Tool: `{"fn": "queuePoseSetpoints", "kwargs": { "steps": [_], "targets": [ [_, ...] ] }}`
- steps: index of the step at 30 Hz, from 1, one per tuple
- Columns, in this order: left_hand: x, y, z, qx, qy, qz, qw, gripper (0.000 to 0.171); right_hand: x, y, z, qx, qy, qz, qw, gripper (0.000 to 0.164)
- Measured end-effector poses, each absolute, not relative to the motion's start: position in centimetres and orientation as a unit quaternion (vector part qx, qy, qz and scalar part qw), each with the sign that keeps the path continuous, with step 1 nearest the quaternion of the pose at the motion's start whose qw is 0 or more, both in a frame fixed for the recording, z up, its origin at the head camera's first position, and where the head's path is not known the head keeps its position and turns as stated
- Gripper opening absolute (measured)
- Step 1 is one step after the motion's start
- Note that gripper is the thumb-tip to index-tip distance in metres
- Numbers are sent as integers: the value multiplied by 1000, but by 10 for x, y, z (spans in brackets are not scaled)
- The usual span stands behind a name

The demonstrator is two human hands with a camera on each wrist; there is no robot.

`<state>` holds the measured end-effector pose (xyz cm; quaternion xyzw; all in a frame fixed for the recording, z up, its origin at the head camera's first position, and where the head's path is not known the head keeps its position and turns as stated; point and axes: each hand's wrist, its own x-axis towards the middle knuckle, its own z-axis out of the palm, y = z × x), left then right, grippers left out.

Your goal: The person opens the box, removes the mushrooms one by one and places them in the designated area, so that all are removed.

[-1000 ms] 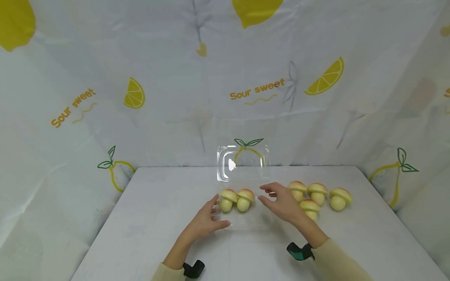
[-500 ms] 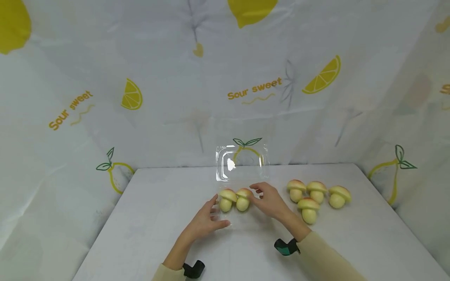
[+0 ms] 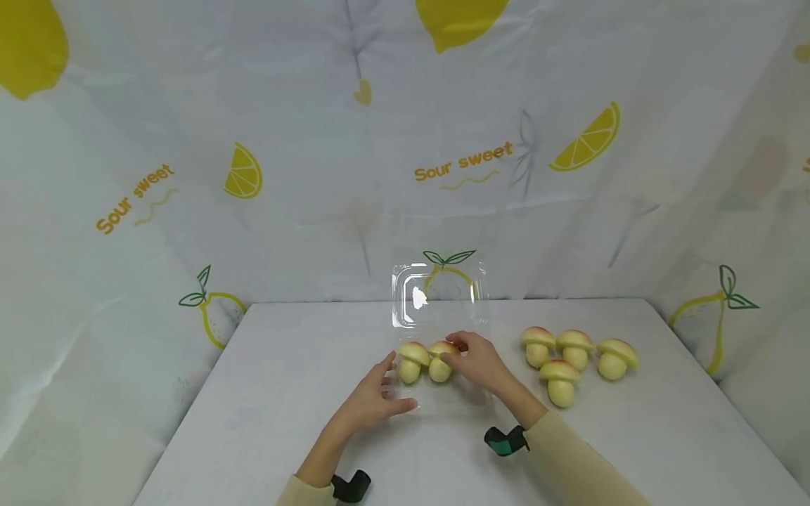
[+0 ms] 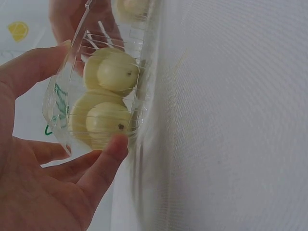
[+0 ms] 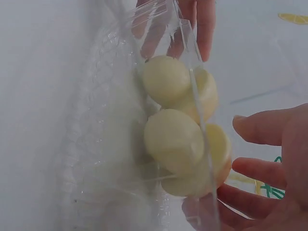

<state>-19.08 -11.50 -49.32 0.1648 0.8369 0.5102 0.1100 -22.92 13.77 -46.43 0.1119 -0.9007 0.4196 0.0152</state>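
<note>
A clear plastic clamshell box [image 3: 465, 400] stands on the table, lid [image 3: 439, 299] raised at the back. Inside it, side by side, lie two yellow toy mushrooms with red-tinged caps, a left one [image 3: 409, 372] and a right one [image 3: 439, 370]. My left hand [image 3: 370, 400] holds the box's left side, thumb [image 4: 36, 67] at the near rim and fingers along the wall. My right hand [image 3: 477, 363] reaches over the box's right half. Its fingers are at the right mushroom's cap, partly behind it; in the right wrist view the thumb [image 5: 260, 127] is apart from the cap.
Several more toy mushrooms [image 3: 560, 383] lie in a group on the table to the right of the box. A white cloth [image 3: 316, 176] printed with lemons hangs behind the white table [image 3: 253, 414].
My right hand has moved left, from beside the box to the right mushroom's cap. My left hand keeps its place on the box; both mushrooms in the box stay put.
</note>
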Motion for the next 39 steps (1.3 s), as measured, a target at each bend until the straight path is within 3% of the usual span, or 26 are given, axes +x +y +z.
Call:
{"fn": "queuePoseSetpoints", "kwargs": {
  "steps": [13,39],
  "targets": [
    [-192,-114,-497,162,838,510,111,104,-236,137,-477,98,-889,447,22,37],
    [-192,-116,-494,173,838,508,103,103,-204,147,-445,176,-869,461,39,33]
  ]
}}
